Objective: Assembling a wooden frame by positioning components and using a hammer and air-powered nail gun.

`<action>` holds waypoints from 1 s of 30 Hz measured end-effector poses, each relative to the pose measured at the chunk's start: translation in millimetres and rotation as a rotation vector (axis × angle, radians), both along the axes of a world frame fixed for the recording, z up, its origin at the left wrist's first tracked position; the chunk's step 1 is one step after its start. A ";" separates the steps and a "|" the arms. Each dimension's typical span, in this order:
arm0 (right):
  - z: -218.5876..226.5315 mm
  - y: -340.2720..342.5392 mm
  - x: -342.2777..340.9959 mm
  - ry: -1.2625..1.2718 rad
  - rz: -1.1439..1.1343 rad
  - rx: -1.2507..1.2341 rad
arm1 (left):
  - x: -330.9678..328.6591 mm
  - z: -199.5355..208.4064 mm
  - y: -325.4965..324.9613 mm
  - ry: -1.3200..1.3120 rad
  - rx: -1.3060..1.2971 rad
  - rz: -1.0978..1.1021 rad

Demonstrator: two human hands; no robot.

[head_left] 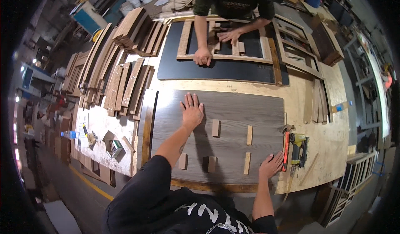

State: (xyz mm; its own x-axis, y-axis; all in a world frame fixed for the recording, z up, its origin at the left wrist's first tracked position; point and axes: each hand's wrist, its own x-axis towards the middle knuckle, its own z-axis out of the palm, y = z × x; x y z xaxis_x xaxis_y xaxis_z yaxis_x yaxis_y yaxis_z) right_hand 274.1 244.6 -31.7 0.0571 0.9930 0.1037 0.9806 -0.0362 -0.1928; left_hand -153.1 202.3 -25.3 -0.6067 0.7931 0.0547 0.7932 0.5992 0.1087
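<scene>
A grey wood-grain panel (233,104) lies flat before me. My left hand (192,111) rests on its far left part, fingers spread, holding nothing. My right hand (271,165) lies stretched out at the panel's right edge, beside a hammer (286,152) with a red-orange handle. Right of the hammer is a yellow-green and black nail gun (297,148) with a hose. Several small wooden blocks sit on the panel, among them a brownish block (216,128) near the middle and a thin pale block (249,134) to the right.
Across the table a co-worker's hands (203,56) rest by a wooden frame (233,59) on a dark panel (183,72). Stacked wooden strips (125,84) stand at left, near a small open box (113,146) and a water bottle (70,134). More frames (298,46) lean at right.
</scene>
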 end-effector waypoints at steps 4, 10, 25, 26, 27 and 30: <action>0.9 -4.2 5.1 -0.006 0.011 -0.009 | 6.8 5.3 0.4 0.012 0.026 -0.001; -3.3 -4.8 6.3 -0.020 0.001 -0.036 | 5.1 -1.4 -0.9 0.108 0.143 -0.017; -3.2 31.9 24.4 0.044 0.091 0.073 | -45.3 38.3 35.5 -0.291 -0.015 -0.033; -7.5 48.9 29.3 0.134 0.229 0.043 | -67.7 34.7 42.7 -0.345 0.056 0.093; -15.4 65.7 29.6 0.223 0.368 0.014 | -92.6 27.7 51.7 -0.400 0.126 0.217; 42.6 127.0 -71.3 0.122 0.344 -0.061 | -180.1 -2.9 42.5 -0.175 0.344 0.306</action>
State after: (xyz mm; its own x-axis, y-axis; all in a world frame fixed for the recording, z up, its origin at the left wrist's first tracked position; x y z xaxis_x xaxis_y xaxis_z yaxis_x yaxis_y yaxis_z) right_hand 202.8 371.6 10.9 -0.2727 0.9604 0.0571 0.9072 0.2765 -0.3171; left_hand -333.2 244.8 -28.2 -0.8326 0.5308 0.1584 0.5384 0.7081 0.4569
